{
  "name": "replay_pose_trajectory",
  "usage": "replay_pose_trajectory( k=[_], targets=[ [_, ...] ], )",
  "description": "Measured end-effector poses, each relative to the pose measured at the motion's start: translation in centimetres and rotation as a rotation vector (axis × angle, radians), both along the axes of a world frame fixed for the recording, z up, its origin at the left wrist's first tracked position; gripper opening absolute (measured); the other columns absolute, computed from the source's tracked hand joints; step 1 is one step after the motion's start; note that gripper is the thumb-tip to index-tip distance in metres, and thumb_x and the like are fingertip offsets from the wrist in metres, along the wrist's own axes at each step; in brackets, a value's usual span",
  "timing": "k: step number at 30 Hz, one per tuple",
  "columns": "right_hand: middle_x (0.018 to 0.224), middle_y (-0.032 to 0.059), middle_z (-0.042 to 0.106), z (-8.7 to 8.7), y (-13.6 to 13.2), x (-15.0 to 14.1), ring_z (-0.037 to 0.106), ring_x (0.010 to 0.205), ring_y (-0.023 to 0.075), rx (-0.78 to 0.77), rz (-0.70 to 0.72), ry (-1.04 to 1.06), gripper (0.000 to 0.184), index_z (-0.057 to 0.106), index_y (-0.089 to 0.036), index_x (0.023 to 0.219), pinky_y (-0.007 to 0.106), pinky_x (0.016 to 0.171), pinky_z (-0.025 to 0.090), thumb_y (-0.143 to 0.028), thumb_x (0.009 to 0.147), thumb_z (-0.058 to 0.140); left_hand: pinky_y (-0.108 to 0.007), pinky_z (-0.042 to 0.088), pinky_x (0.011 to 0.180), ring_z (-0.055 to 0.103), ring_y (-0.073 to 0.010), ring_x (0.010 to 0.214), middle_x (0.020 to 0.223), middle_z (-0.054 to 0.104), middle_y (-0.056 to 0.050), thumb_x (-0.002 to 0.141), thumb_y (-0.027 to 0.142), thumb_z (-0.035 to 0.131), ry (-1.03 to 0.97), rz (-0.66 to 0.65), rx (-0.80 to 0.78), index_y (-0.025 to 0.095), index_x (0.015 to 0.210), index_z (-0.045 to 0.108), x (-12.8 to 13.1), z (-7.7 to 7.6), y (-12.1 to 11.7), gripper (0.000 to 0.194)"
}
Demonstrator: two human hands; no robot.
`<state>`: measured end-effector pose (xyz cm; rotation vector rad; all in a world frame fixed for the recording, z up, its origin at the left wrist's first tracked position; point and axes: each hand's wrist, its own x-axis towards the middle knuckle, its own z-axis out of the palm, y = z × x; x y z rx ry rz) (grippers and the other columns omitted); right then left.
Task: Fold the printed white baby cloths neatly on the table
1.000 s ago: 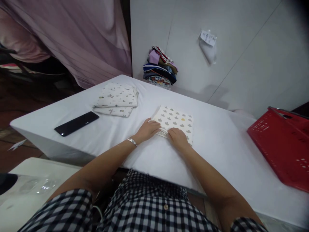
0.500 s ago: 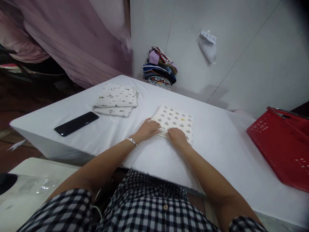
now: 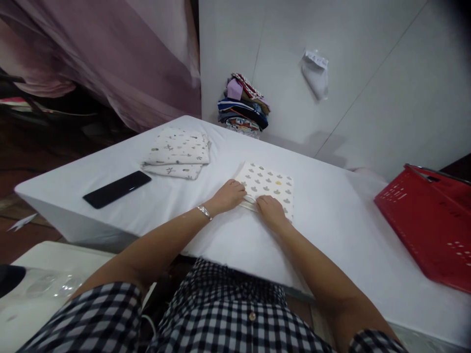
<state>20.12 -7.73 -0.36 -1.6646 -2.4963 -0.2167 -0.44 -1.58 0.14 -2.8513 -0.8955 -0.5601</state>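
Observation:
A folded cream cloth (image 3: 270,182) with small grey printed shapes and one yellow one lies in front of me. My left hand (image 3: 228,196) is closed on its near left corner, fingers curled at the edge. Beside it, my right hand (image 3: 271,211) grips the near edge, fingertips curled over the layers. Folds of cloth show in the short gap between the two hands. Its right part lies flat. Both thumbs are mostly hidden.
A white-covered table (image 3: 331,220) carries a second folded printed cloth (image 3: 180,147) and a black phone (image 3: 117,189) on the left. At right stands a red plastic basket (image 3: 423,225). Stacked clothes (image 3: 243,105) sit beyond the far edge, near a plastic bag (image 3: 315,76) on the wall.
My left hand has shifted slightly up and right along the near left edge, its fingers more curled. The right hand and the cloth stay nearly in place.

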Motion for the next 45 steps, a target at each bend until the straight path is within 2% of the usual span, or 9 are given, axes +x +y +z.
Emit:
replay_pose_trajectory(
  k=[4, 8, 12, 17, 22, 24, 27, 31, 45],
  targets=[
    [0.11, 0.0105, 0.063, 0.4, -0.3, 0.1, 0.054, 0.1, 0.0226, -0.008, 0.025, 0.009, 0.028, 0.061, -0.018, 0.108, 0.033, 0.084, 0.042, -0.034, 0.096, 0.041, -0.037, 0.037, 0.08, 0.054, -0.0198, 0.086, 0.086, 0.062, -0.006, 0.089, 0.017, 0.041, 0.072, 0.035, 0.089, 0.02, 0.083, 0.062, 0.3, -0.3, 0.2, 0.022],
    [0.114, 0.0099, 0.063, 0.8, -0.5, 0.0, 0.055, 0.102, 0.0231, -0.021, 0.01, 0.022, 0.028, 0.06, -0.018, 0.112, 0.033, 0.086, 0.042, -0.029, 0.096, 0.04, -0.036, 0.039, 0.077, 0.054, -0.0202, 0.086, 0.088, 0.062, -0.007, 0.087, 0.013, 0.04, 0.099, 0.028, 0.125, 0.019, 0.084, 0.06, 0.3, -0.4, 0.3, 0.021],
    [0.118, 0.0099, 0.062, 0.8, -0.5, -0.1, 0.055, 0.105, 0.0231, -0.035, -0.007, 0.038, 0.03, 0.058, -0.018, 0.117, 0.034, 0.088, 0.043, -0.025, 0.096, 0.037, -0.035, 0.041, 0.081, 0.056, -0.0199, 0.09, 0.092, 0.063, -0.007, 0.085, 0.01, 0.043, 0.053, 0.024, 0.065, 0.019, 0.093, 0.06, 0.0, -0.4, 0.3, 0.021],
    [0.122, 0.0102, 0.061, 0.9, -0.4, 0.3, 0.056, 0.107, 0.023, -0.055, 0.01, 0.004, 0.034, 0.055, -0.017, 0.122, 0.034, 0.088, 0.045, -0.017, 0.094, 0.037, -0.033, 0.047, 0.076, 0.061, -0.0191, 0.086, 0.089, 0.066, -0.007, 0.092, 0.017, 0.038, 0.064, 0.05, 0.005, 0.019, 0.102, 0.061, 0.0, 0.1, 0.4, 0.025],
    [0.132, 0.0122, 0.055, 0.6, -0.2, 0.9, 0.051, 0.119, 0.023, 0.071, -0.032, 0.027, 0.042, 0.048, -0.015, 0.132, 0.035, 0.095, 0.041, -0.013, 0.094, 0.031, -0.037, 0.044, 0.097, 0.054, -0.0195, 0.117, 0.118, 0.064, -0.006, 0.094, 0.014, 0.037, -0.051, 0.024, 0.105, 0.022, 0.115, 0.058, 0.2, 0.7, 1.3, 0.031],
    [0.135, 0.0121, 0.053, 0.2, -0.2, 0.8, 0.048, 0.124, 0.0231, 0.071, -0.037, 0.005, 0.043, 0.047, -0.014, 0.133, 0.036, 0.1, 0.038, -0.011, 0.093, 0.031, -0.039, 0.041, 0.103, 0.049, -0.0194, 0.124, 0.122, 0.063, -0.005, 0.094, 0.014, 0.038, -0.072, -0.025, 0.166, 0.022, 0.115, 0.059, 0.0, 0.1, 1.7, 0.031],
    [0.136, 0.0108, 0.052, -0.4, -0.4, 0.5, 0.046, 0.126, 0.0232, -0.007, -0.007, -0.036, 0.045, 0.048, -0.015, 0.134, 0.037, 0.102, 0.037, -0.01, 0.092, 0.034, -0.038, 0.041, 0.102, 0.052, -0.0182, 0.121, 0.117, 0.066, -0.005, 0.093, 0.012, 0.04, -0.049, -0.088, 0.208, 0.019, 0.112, 0.061, -0.6, -1.7, 1.7, 0.03],
    [0.138, 0.0104, 0.05, -0.6, -0.5, 0.2, 0.043, 0.129, 0.0232, -0.048, 0.003, -0.041, 0.045, 0.047, -0.016, 0.135, 0.038, 0.102, 0.036, -0.011, 0.092, 0.033, -0.039, 0.04, 0.104, 0.054, -0.0169, 0.119, 0.116, 0.066, -0.005, 0.093, 0.012, 0.041, -0.038, -0.057, 0.204, 0.021, 0.115, 0.061, -1.2, -3.3, 1.3, 0.031],
    [0.14, 0.0114, 0.048, 0.2, -0.5, 0.1, 0.041, 0.13, 0.0245, -0.137, 0.017, -0.05, 0.045, 0.048, -0.016, 0.135, 0.038, 0.103, 0.034, -0.011, 0.092, 0.033, -0.043, 0.029, 0.111, 0.047, -0.0192, 0.127, 0.121, 0.065, -0.004, 0.093, 0.012, 0.04, -0.007, 0.006, 0.032, 0.019, 0.117, 0.061, -1.3, -3.5, 0.9, 0.033]
  ],
)
